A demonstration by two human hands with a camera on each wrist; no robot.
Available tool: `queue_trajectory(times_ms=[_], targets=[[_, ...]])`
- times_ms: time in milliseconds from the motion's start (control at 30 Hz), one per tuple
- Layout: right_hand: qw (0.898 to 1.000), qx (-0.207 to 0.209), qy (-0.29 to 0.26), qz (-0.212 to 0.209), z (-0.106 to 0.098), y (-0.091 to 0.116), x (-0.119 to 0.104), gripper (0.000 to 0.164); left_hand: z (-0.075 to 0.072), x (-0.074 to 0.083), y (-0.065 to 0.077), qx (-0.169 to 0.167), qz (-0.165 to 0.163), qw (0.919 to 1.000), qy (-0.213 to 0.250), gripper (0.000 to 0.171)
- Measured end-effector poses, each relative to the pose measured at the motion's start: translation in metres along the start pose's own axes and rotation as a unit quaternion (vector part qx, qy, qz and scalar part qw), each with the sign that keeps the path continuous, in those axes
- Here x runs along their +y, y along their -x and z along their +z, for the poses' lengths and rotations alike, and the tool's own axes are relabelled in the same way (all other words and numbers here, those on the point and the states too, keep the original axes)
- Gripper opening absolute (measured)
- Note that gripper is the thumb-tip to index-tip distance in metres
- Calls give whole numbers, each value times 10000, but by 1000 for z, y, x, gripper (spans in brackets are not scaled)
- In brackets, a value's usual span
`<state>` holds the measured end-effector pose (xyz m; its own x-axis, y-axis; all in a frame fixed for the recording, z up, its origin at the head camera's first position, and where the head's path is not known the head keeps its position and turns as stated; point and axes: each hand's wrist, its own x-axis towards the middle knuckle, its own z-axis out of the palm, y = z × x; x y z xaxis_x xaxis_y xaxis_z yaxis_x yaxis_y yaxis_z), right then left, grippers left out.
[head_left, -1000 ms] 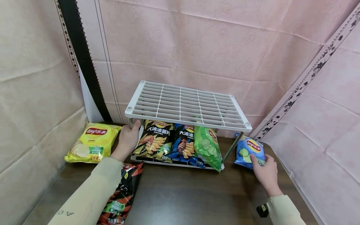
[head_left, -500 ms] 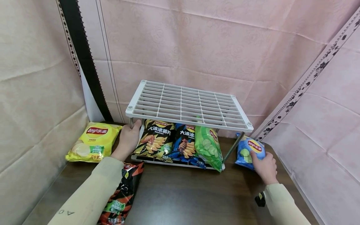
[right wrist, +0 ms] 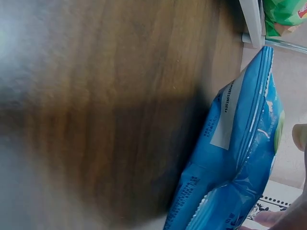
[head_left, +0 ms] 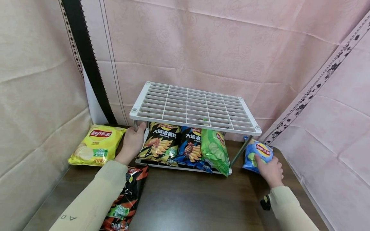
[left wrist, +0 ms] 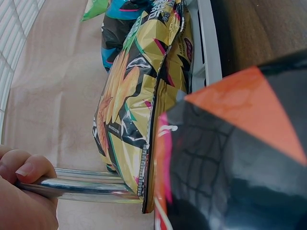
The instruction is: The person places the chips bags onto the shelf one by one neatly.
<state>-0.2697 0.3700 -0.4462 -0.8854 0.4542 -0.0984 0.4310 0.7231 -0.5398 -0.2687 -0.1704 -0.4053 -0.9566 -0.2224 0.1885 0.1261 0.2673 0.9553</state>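
My left hand (head_left: 133, 141) grips a metal post (left wrist: 96, 189) at the front left of the white rack (head_left: 195, 107), fingers curled round it. My right hand (head_left: 271, 170) holds a small blue bag of potato chips (head_left: 251, 157) at its lower right, thumb over the front; in the right wrist view the bag's printed back (right wrist: 225, 158) shows. On the rack's lower shelf lean a black-and-gold chip bag (head_left: 160, 144), a dark blue chip bag (head_left: 189, 147) and a green chip bag (head_left: 214, 150). The gold one is close beside the left hand.
A yellow chip bag (head_left: 98, 146) lies left of the rack. Below the left forearm is a black-and-orange chip bag (head_left: 127, 199). Pink cloth (head_left: 216, 38) hangs behind and on both sides of the brown table (head_left: 179, 199).
My right hand shifts slightly left, and its thumb lies farther over the blue bag. The left hand keeps its grip on the post; the view drifts a little.
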Motion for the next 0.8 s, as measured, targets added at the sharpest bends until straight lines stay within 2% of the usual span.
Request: queue_trajectory(times_ms=[333,600,800], targets=[[9989,-316,48,349,0,-10,-9,118,0,-1,-1,-32,-18,10000,-1,60],[9955,-830,197,405,4,-14,-1,119,1,-2,-2,-66,-63,9999,70,62],[9944,-957,384,231,1,-17,3,120,1,-2,-1,-24,-52,10000,0,62]])
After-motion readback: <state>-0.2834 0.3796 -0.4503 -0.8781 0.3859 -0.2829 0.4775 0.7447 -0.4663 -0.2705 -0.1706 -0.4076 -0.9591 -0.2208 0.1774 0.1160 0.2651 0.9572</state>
